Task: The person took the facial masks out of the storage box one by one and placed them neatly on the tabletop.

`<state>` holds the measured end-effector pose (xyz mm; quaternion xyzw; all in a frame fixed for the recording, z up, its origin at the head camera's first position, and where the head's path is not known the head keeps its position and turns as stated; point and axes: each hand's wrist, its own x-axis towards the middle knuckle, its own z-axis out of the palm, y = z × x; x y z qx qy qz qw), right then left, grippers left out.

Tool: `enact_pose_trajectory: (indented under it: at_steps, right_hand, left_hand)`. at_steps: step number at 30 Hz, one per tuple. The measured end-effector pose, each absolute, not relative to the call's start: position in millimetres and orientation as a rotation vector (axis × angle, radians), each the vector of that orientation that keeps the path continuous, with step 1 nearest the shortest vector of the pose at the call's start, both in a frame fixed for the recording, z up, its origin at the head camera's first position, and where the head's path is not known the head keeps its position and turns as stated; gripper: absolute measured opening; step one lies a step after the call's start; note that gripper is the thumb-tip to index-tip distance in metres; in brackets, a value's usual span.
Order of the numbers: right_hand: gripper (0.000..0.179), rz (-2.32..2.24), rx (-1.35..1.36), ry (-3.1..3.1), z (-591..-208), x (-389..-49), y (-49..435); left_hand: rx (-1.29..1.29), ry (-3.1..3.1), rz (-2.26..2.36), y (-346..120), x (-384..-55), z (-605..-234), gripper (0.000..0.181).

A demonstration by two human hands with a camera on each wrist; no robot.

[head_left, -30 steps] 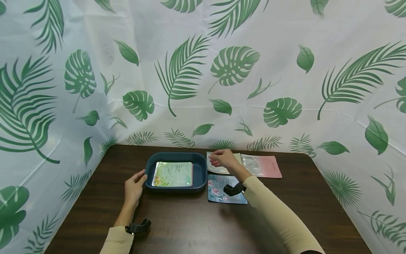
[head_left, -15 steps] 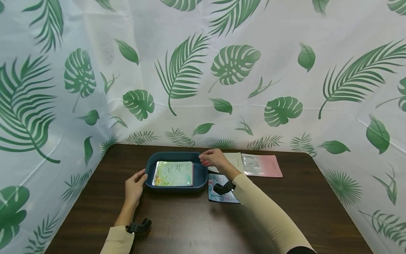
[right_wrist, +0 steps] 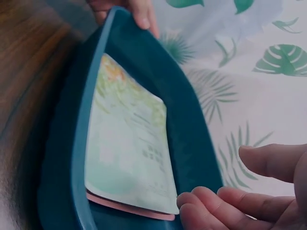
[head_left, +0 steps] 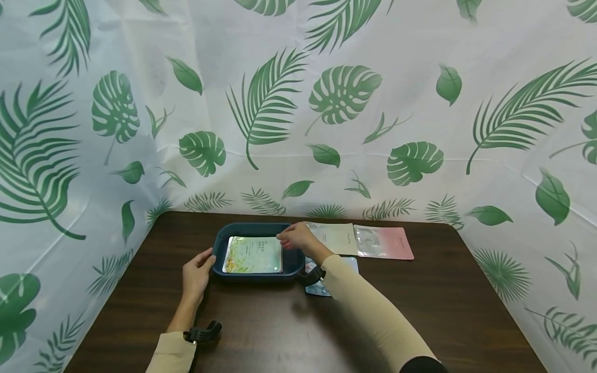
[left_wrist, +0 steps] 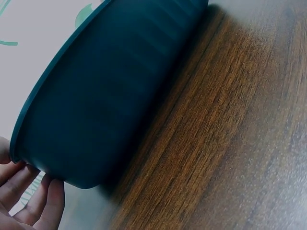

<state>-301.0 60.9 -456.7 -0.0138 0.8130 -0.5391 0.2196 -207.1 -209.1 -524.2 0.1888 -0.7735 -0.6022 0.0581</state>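
A dark blue tray (head_left: 258, 278) stands at the back left of the table. Inside it lies a green and white face mask packet (head_left: 253, 255), with a pink packet (right_wrist: 136, 211) showing under its edge. My left hand (head_left: 196, 275) grips the tray's left end, thumb at the rim and fingertips against the outer wall in the left wrist view. My right hand (head_left: 297, 236) is over the tray's right end, holding nothing. Its fingertips (right_wrist: 187, 218) are right at the packet's corner, and the thumb (right_wrist: 268, 160) stands apart from them.
To the right of the tray lie a cream packet (head_left: 339, 238), a pink and silver packet (head_left: 384, 242), and a blue floral packet (head_left: 347, 263) partly hidden by my right wrist. A leaf-printed white sheet (head_left: 354, 181) hangs behind the dark wooden table (head_left: 261, 321).
My right hand has moved left from above the cream packet to the packet in the tray, uncovering more of the cream one. The left hand has stayed at the tray.
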Motion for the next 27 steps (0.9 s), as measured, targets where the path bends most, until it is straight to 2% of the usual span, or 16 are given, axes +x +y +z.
enact_pose_trajectory:
  at_steps: [9,19,27]
  right_hand:
    - [0.027,-1.371,0.023,2.340,-468,-301,46]
    - [0.020,-1.001,-0.017,2.566,-475,-301,28]
    - [0.014,-0.930,0.014,2.608,-482,-299,23]
  left_hand:
    - [0.591,-2.341,-1.825,-209,-209,-524,0.040]
    - [0.592,-2.330,-1.811,-209,-210,-524,0.039]
    - [0.614,-2.348,-1.801,-208,-210,-525,0.040]
